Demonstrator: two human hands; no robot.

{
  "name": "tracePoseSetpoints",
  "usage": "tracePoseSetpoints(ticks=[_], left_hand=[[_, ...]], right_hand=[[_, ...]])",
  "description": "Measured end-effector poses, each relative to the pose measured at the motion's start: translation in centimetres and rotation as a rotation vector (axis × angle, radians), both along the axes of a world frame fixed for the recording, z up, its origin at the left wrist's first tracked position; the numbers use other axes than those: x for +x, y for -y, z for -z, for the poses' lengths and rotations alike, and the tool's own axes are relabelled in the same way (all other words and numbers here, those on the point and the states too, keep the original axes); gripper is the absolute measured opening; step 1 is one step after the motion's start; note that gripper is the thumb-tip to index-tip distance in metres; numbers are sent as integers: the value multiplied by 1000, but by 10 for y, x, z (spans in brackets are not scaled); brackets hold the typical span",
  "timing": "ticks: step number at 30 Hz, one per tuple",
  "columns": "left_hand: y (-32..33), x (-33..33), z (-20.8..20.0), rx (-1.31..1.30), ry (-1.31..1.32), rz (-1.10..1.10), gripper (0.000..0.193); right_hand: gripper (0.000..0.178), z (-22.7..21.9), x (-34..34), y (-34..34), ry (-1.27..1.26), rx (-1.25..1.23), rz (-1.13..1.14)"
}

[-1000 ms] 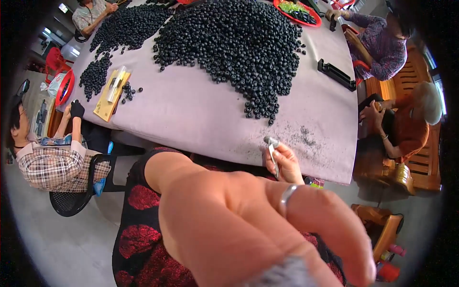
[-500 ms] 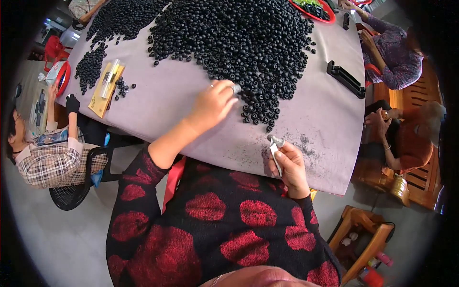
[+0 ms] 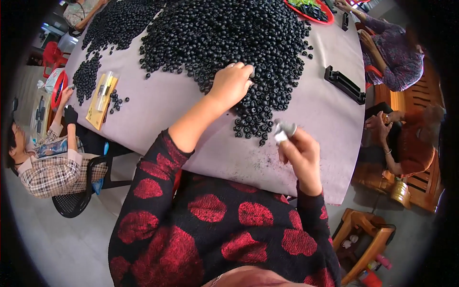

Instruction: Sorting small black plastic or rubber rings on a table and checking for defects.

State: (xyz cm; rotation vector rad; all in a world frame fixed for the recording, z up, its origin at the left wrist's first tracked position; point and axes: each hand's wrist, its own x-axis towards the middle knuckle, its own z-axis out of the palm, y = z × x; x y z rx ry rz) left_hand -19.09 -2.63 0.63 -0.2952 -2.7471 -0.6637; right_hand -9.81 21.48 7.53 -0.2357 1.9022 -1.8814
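Small round black pieces with hollow centres form a large pile (image 3: 191, 48) across the table. My left hand (image 3: 231, 85) is over the pile's near part, fingers bent and drawn together, a grey wrap on one fingertip. What sits between those fingertips is hidden. To the right of the pile's narrow near end, my right hand (image 3: 302, 152) is closed on a small white tool (image 3: 281, 136), smeared by motion. A grey wrap (image 3: 288, 128) also covers a finger there.
Black crumbs dot the cloth-covered table (image 3: 191, 160) near its front edge. A yellow card with a clear tube (image 3: 102, 98) lies left. A black holder (image 3: 344, 85) and red tray (image 3: 322, 19) are right. People sit on both sides.
My left hand has moved forward and right, farther over the pile. My right hand has lifted slightly and turned, carrying the white tool up toward the pile's near end.
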Motion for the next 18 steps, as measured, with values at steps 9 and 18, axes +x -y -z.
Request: tracePoseSetpoints(ticks=[9, 18], left_hand=[[-11, 8, -11, 296, -127, 69, 14], [-22, 50, -6, 780, 37, 78, 20]], right_hand=[[42, -174, -9, 12, -1325, 463, -516], [15, -154, -10, 44, -1383, 0, -191]])
